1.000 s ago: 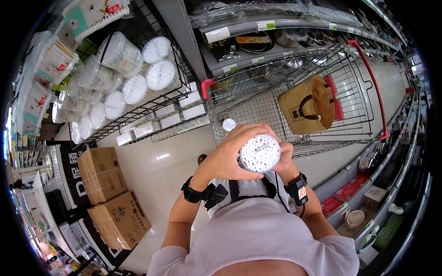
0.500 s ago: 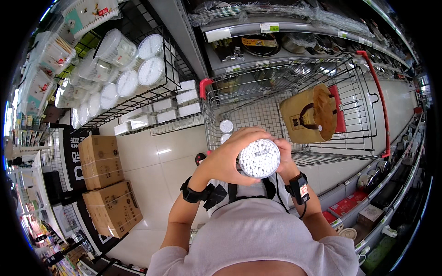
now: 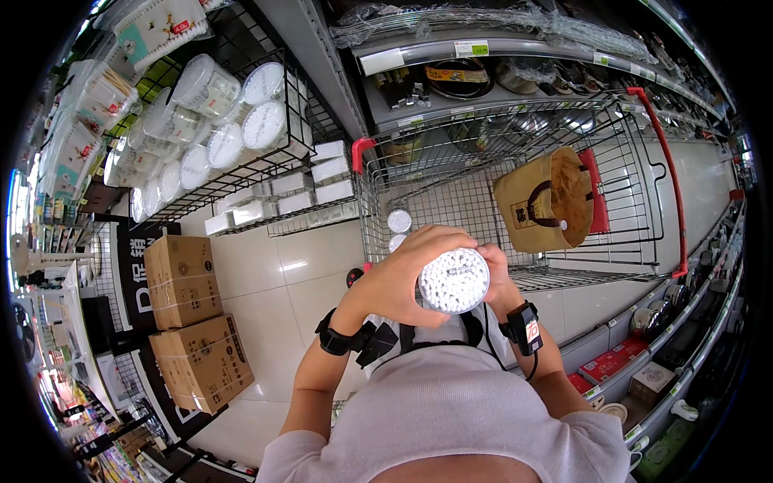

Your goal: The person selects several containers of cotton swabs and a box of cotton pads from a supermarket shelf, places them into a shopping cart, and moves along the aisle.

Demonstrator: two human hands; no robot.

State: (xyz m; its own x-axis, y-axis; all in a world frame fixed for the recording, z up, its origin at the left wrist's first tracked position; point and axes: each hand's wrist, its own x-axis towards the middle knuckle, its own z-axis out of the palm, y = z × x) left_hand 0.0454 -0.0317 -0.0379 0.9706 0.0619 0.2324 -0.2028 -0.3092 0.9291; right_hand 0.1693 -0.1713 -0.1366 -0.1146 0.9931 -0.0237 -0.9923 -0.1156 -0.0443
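Note:
A round clear tub of cotton swabs (image 3: 453, 279) is held in front of my chest, its top facing up so the packed white tips show. My left hand (image 3: 403, 272) wraps around its left side, thumb at the near edge and fingers over the far edge. On the opposite side my right hand (image 3: 498, 269) grips the tub too, its fingers partly hidden behind it. Just beyond stands a wire shopping cart (image 3: 451, 193) with red trim. Two similar white-topped tubs (image 3: 398, 220) sit at its left end, the nearer one partly covered by my left hand.
Inside the cart stands a brown bag (image 3: 523, 216) with dark handles. A black wire basket (image 3: 241, 165) at left holds several swab tubs, above rows of white boxes (image 3: 291, 206). Cardboard cartons (image 3: 183, 282) stack on the floor at left. Shelves (image 3: 427, 55) run along the far side and right.
Both hands keep hold of the swab tub, almost unmoved. The surroundings have shifted slightly to the right in the view.

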